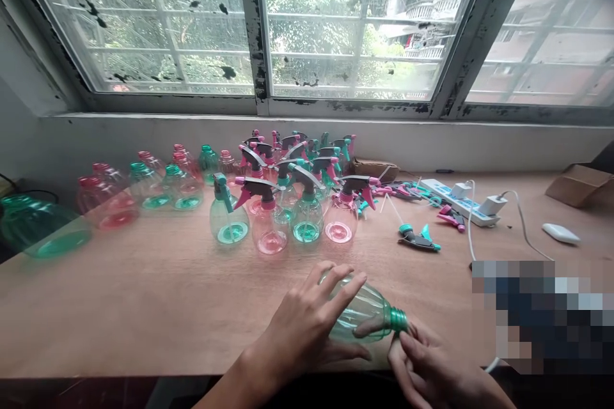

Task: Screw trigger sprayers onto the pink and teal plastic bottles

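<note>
A clear green spray bottle without its head [367, 307] lies tilted on its side above the table's front edge, its threaded neck pointing right. My left hand [316, 313] grips the bottle's body from above, fingers spread over it and thumb below. At the neck, my right hand [426, 358] is closed with its fingertips against the threads; one finger shows behind the clear plastic. Beyond my hands stand several assembled spray bottles, among them a pink one [271, 230] and a green one [307, 220]. A loose green-and-black spray head [417, 239] lies to their right.
Several open pink and green bottles [185, 188] stand at the back left, with a large green bottle [43, 227] at the edge. More spray heads [407, 190], a power strip [460, 201], a white mouse [560, 233] and a cardboard box [578, 185] are on the right. Part is blurred out.
</note>
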The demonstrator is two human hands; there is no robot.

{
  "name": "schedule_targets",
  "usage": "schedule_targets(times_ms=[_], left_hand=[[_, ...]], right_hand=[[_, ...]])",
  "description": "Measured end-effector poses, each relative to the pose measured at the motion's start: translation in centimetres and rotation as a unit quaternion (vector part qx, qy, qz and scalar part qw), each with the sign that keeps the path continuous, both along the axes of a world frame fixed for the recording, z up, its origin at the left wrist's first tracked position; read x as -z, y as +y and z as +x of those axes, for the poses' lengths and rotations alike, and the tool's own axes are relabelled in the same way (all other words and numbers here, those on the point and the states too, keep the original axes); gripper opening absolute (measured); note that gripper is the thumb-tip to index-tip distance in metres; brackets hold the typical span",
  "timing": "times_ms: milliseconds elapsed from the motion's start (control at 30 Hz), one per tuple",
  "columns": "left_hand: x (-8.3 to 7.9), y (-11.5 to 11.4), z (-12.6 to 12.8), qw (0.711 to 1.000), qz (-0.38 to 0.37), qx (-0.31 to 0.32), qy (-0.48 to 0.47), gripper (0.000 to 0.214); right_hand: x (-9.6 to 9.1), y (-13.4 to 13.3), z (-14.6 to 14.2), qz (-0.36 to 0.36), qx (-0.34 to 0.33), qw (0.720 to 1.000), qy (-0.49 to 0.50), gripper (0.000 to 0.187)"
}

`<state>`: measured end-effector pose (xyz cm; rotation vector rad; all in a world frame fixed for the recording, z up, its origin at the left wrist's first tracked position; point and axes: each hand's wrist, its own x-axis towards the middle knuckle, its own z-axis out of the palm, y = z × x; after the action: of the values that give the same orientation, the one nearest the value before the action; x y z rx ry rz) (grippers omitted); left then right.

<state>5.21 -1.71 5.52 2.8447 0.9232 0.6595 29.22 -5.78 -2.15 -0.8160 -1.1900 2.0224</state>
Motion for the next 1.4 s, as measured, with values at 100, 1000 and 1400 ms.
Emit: schedule_targets(times_ms=[100, 1000, 1400], left_hand=[[0.5, 0.0, -0.6, 0.998, -0.041, -0.002, -0.045, 0.101], [1.8, -0.1, -2.5, 0.952, -0.188, -0.108, -0.218, 0.106], [2.8, -0.1, -2.5, 0.983, -0.128, -0.023, -0.132, 0.114]], right_hand=[[-0.5, 0.0, -0.5, -0.051, 0.026, 0.998, 0.027, 0.082], [-2.7, -0.3, 2.0, 0.148, 0.273, 0.947, -0.085, 0.036], [-2.9, -2.1, 0.4, 0.174, 0.025, 0.984, -0.028, 0.027]])
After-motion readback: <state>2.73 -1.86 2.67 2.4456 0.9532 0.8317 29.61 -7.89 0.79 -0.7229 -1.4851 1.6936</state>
